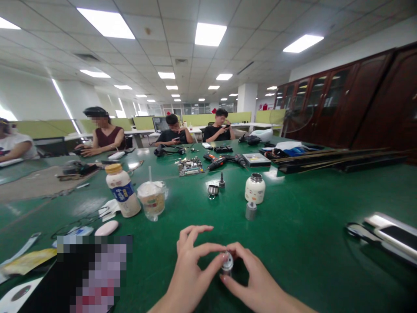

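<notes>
Close in front of me, a small silver metal cylinder (227,263) with a bright round top stands between my two hands. My left hand (192,265) pinches its top edge with thumb and forefinger, the other fingers raised and spread. From the other side, the thumb and fingers of my right hand (253,274) grip it. Beyond them is a second small silver cylinder (251,211), just in front of a cream-coloured bottle (255,188) with a drawn face and an uncapped metal neck. Left of that lie a silver cap with a ring (213,191) and a dark pointed part (222,180).
At left stand a drink bottle (124,191) and a cup with a straw (152,201), near a pink oval case (107,228). Power drills (217,162) and a circuit board (190,166) lie farther back. Several people sit beyond the green table (302,226).
</notes>
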The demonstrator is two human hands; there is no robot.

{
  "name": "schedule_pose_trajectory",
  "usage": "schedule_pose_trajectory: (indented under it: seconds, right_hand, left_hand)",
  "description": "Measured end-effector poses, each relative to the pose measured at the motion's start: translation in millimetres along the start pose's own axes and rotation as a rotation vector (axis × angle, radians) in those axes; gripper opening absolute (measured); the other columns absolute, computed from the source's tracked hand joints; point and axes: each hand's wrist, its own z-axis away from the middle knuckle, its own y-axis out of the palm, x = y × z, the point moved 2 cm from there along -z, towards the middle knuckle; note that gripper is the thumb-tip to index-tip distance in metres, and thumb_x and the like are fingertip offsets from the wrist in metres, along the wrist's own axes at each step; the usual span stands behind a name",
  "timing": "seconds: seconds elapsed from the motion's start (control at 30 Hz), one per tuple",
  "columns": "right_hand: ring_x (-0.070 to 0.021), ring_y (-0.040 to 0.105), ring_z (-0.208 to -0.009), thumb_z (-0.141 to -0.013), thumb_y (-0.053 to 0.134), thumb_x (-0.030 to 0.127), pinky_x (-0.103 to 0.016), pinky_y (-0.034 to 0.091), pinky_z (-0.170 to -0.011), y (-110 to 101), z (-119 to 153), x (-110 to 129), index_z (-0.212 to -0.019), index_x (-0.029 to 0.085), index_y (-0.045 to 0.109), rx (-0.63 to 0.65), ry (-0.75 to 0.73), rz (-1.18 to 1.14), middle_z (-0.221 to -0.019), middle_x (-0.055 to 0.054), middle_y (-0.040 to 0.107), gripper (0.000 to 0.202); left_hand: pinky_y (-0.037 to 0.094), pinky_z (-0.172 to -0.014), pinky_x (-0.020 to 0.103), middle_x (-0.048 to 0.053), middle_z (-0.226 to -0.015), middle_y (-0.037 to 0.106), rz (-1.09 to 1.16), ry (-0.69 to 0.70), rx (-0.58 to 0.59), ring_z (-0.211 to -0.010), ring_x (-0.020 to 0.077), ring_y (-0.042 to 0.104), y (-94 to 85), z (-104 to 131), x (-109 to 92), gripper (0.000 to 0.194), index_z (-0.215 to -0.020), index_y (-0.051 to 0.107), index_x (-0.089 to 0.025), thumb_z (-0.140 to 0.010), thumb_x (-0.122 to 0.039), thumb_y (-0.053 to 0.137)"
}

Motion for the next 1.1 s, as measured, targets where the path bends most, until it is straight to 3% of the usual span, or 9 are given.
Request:
schedule_pose_trajectory:
  seconds: [0.13, 0.27, 0.4, 0.53, 0.63, 0.77, 0.93, 1.1]
  right_hand:
    - [-0.0184, 0.059, -0.089, -0.078, 0.061, 0.015, -0.029, 0.045, -0.08, 1, 0, 2, -0.1, 0.023, 0.056, -0.007, -0.009, 0.004, -0.094, 0.0, 0.063, 0.024]
    - [-0.0196, 0.06, -0.09, -0.078, 0.06, 0.016, -0.031, 0.046, -0.081, 1, 2, 1, -0.1, 0.023, 0.056, -0.004, -0.015, 0.001, -0.096, -0.001, 0.064, 0.023]
    - [-0.0221, 0.059, -0.103, -0.072, 0.058, 0.008, -0.036, 0.045, -0.092, -4, 5, -1, -0.117, 0.024, 0.051, -0.049, -0.092, -0.029, -0.111, -0.005, 0.062, 0.049]
    - [-0.0246, 0.049, -0.121, -0.07, 0.051, 0.004, -0.044, 0.036, -0.104, -9, 6, 0, -0.125, 0.029, 0.051, -0.055, -0.226, -0.045, -0.128, -0.006, 0.055, 0.061]
    - [-0.0259, 0.049, -0.122, -0.073, 0.05, 0.006, -0.046, 0.037, -0.104, -11, 6, -1, -0.116, 0.028, 0.059, -0.055, -0.223, -0.063, -0.127, -0.006, 0.056, 0.049]
    - [-0.0265, 0.056, -0.112, -0.083, 0.05, 0.016, -0.045, 0.043, -0.097, -15, 6, -5, -0.092, 0.024, 0.062, -0.192, -0.159, -0.117, -0.115, -0.009, 0.061, 0.016]
    - [-0.0262, 0.052, -0.118, -0.09, 0.053, 0.031, -0.046, 0.038, -0.102, -12, 1, -3, -0.108, 0.028, 0.065, -0.154, -0.116, -0.055, -0.122, -0.008, 0.059, 0.022]
    - [-0.0247, 0.055, -0.114, -0.088, 0.06, 0.036, -0.043, 0.04, -0.1, -9, -5, 5, -0.094, 0.03, 0.072, -0.139, -0.028, -0.042, -0.118, -0.006, 0.061, 0.015]
  left_hand:
    - [0.036, -0.097, 0.055, 0.003, -0.12, 0.057, 0.001, -0.014, 0.03, -0.116, 0.0316, 0.038, 2.2, 3, -6, 0.013, -0.089, 0.075, -0.04, -0.082, -0.033, 0.067]
    - [0.035, -0.099, 0.055, 0.002, -0.124, 0.056, 0.022, 0.015, 0.073, -0.118, 0.0303, 0.039, 3.4, 6, -6, 0.025, -0.1, 0.072, -0.042, -0.086, -0.026, 0.059]
    - [0.036, -0.102, 0.052, 0.006, -0.133, 0.051, 0.106, 0.004, 0.051, -0.122, 0.0285, 0.04, 9.7, 16, -2, 0.049, -0.131, 0.052, -0.033, -0.084, -0.024, 0.059]
    - [0.04, -0.1, 0.05, 0.01, -0.128, 0.057, 0.111, -0.04, 0.087, -0.121, 0.0305, 0.044, 23.2, 25, 5, 0.067, -0.135, 0.046, -0.024, -0.073, -0.027, 0.07]
    - [0.041, -0.099, 0.049, 0.01, -0.125, 0.06, 0.099, -0.113, 0.139, -0.119, 0.0301, 0.049, 28.8, 26, 9, 0.06, -0.131, 0.052, -0.024, -0.074, -0.025, 0.069]
    - [0.043, -0.099, 0.048, 0.007, -0.12, 0.064, 0.106, -0.152, 0.182, -0.119, 0.03, 0.051, 26.5, 25, 7, 0.043, -0.117, 0.064, -0.028, -0.075, -0.026, 0.069]
    - [0.044, -0.098, 0.047, 0.005, -0.115, 0.067, 0.13, -0.164, 0.185, -0.117, 0.0291, 0.053, 24.1, 23, 4, 0.036, -0.111, 0.068, -0.03, -0.076, -0.026, 0.069]
    - [0.044, -0.097, 0.046, 0.007, -0.113, 0.066, 0.149, -0.18, 0.2, -0.113, 0.0287, 0.055, 24.2, 21, 3, 0.037, -0.113, 0.068, -0.029, -0.076, -0.027, 0.069]
